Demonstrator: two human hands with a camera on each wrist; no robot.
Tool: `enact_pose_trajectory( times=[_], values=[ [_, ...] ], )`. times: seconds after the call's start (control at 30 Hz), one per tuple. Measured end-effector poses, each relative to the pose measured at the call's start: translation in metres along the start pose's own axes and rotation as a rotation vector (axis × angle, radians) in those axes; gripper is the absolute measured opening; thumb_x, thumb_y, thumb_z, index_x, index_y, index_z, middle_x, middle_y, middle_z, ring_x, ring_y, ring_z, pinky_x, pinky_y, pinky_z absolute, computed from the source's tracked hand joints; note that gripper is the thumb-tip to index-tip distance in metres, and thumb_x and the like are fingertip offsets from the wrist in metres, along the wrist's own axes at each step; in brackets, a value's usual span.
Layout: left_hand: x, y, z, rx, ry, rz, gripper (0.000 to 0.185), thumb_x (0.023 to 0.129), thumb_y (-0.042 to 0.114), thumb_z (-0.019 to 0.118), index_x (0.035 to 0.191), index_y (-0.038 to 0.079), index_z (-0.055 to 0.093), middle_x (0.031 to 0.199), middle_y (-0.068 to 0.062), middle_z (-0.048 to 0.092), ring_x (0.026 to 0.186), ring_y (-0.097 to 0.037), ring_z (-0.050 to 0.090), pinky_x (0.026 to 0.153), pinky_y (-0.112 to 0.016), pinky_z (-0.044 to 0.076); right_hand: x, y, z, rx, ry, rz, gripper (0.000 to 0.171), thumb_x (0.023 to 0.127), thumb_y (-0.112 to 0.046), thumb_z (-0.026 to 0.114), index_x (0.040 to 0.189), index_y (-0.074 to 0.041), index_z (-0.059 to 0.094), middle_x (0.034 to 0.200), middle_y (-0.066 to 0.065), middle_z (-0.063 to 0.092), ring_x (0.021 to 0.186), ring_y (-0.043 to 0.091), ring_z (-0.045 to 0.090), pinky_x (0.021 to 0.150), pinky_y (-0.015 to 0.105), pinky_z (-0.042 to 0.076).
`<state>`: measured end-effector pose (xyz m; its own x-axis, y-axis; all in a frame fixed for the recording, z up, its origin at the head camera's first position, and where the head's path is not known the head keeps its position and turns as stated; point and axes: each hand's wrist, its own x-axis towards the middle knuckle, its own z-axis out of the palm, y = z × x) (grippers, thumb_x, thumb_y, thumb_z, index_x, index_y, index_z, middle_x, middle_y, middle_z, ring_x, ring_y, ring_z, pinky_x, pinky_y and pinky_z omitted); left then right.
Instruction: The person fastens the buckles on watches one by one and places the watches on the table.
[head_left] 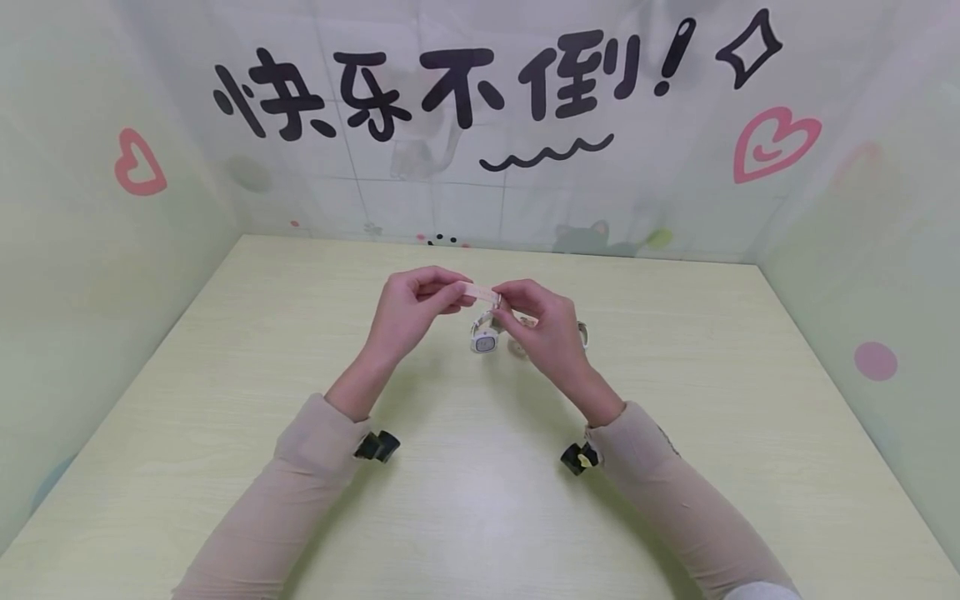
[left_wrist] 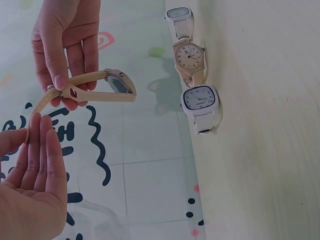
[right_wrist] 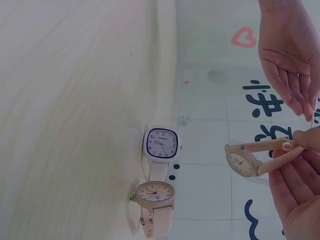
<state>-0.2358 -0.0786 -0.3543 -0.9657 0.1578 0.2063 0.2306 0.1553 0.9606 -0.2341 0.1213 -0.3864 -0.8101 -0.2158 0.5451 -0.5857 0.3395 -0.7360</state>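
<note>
Between both hands, above the table, is a wristwatch (right_wrist: 242,161) with a round dial and a pale pink strap looped closed. My left hand (head_left: 405,312) pinches the strap's free end between thumb and fingertips. At the other side, my right hand (head_left: 551,329) grips the same strap at its buckle, thumb on top, as the left wrist view shows. The watch case hangs out past the right fingers; in the head view the right hand hides it. Below lies a row of watches: a white square one (left_wrist: 200,99), a pale pink round one (left_wrist: 189,56) and another white one (left_wrist: 179,13).
The pale wooden table (head_left: 480,500) meets a printed backdrop (head_left: 450,200) with dark lettering behind the hands. Similar printed side sheets rise at left and right. Small black devices (head_left: 377,447) are strapped at both wrists over beige sleeves.
</note>
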Motion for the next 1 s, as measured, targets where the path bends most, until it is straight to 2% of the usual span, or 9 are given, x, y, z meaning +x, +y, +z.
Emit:
enact_pose_trajectory(
  times=[1.0],
  values=[
    [-0.0003,-0.0008,-0.0038,-0.023,0.012,-0.006,0.021,0.097,0.008,0.063,0.112,-0.005,0.069,0.107,-0.024,0.073,0.081,-0.001,0.072,0.083,-0.025,0.061,-0.0015,0.0017,-0.0019,0.032,-0.012,0.038,0.023,0.089,0.001,0.071,0.111,0.002,0.067,0.106,0.017,0.073,0.1,0.028,0.074,0.089,0.03,0.06]
  ],
)
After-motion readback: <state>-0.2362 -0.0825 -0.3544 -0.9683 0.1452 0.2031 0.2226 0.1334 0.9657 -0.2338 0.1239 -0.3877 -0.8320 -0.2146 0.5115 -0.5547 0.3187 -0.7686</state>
